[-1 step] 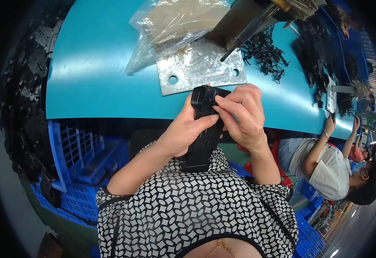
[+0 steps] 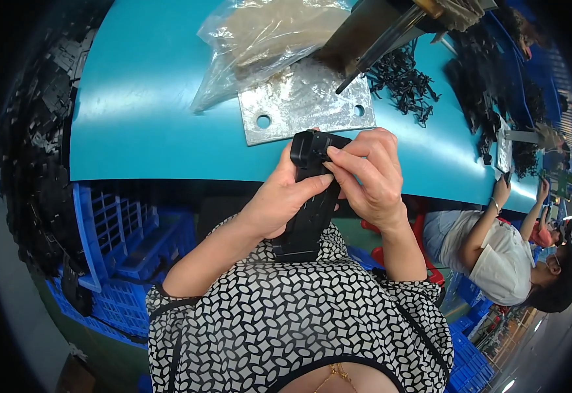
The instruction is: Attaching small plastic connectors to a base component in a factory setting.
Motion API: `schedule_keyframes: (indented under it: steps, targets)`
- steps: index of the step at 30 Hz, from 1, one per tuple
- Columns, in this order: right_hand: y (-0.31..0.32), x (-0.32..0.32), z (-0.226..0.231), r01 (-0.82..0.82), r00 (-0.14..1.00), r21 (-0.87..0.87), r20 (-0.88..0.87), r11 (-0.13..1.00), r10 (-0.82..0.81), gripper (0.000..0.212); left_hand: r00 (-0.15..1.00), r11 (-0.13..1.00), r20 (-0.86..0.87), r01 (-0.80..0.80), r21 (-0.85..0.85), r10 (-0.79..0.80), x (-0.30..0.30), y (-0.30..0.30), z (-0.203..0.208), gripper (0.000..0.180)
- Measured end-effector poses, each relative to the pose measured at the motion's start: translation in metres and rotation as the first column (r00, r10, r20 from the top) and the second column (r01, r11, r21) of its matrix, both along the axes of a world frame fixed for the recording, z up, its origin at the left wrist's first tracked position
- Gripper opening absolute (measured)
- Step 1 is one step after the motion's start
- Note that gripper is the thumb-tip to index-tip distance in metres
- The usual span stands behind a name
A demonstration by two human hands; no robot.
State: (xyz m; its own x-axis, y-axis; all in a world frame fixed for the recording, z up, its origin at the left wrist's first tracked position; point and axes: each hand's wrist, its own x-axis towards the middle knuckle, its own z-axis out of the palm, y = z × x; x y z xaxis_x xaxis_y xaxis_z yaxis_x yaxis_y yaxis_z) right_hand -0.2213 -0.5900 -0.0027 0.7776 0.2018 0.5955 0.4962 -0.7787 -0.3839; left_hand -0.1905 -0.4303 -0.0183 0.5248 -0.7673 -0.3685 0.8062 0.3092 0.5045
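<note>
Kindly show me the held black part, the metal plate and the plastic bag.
Black part (image 2: pixel 307 215): head view, on its body.
Metal plate (image 2: pixel 305 110): head view, bare top.
Plastic bag (image 2: pixel 263 42): head view, crumpled middle.

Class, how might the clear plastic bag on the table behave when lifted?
The plastic bag would probably sag and flop, since its film looks thin and creased. It may feel slippery, given its glossy sheen.

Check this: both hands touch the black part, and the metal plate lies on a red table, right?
Not red: the head view shows a blue table. The metal plate lies on it; left hand and right hand touch the black part.
</note>
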Motion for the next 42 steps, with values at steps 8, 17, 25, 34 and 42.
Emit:
schedule_keyframes:
  steps: [8,17,25,34,42]
  targets:
    - [-0.0018,-0.0026,0.0015,-0.023,0.998,0.034,-0.05,0.999,0.025,0.03,0.999,1.0,0.036,-0.01,-0.01,0.011,-0.0019,-0.0006,-0.004,0.057]
    - [-0.004,-0.0021,-0.0015,-0.031,0.997,0.062,-0.067,0.998,0.035,0.03,0.995,0.999,0.086,-0.048,-0.02,0.05,-0.0032,-0.0047,-0.0003,0.054]
    - [-0.0046,-0.0009,0.0014,-0.027,0.996,0.058,-0.087,0.998,0.032,0.029,0.995,0.998,0.09,-0.049,-0.032,0.052,-0.0027,-0.004,0.0003,0.052]
    - [-0.0031,0.0007,0.0016,-0.019,0.994,0.065,-0.103,0.998,0.026,0.024,0.995,0.999,0.095,-0.037,-0.012,0.038,-0.0017,-0.0038,0.0018,0.05]
    - [-0.0007,0.0023,-0.0019,-0.02,0.987,0.107,-0.157,0.994,0.037,0.023,0.984,0.999,0.173,-0.051,0.002,0.05,-0.0016,-0.0006,-0.0006,0.047]
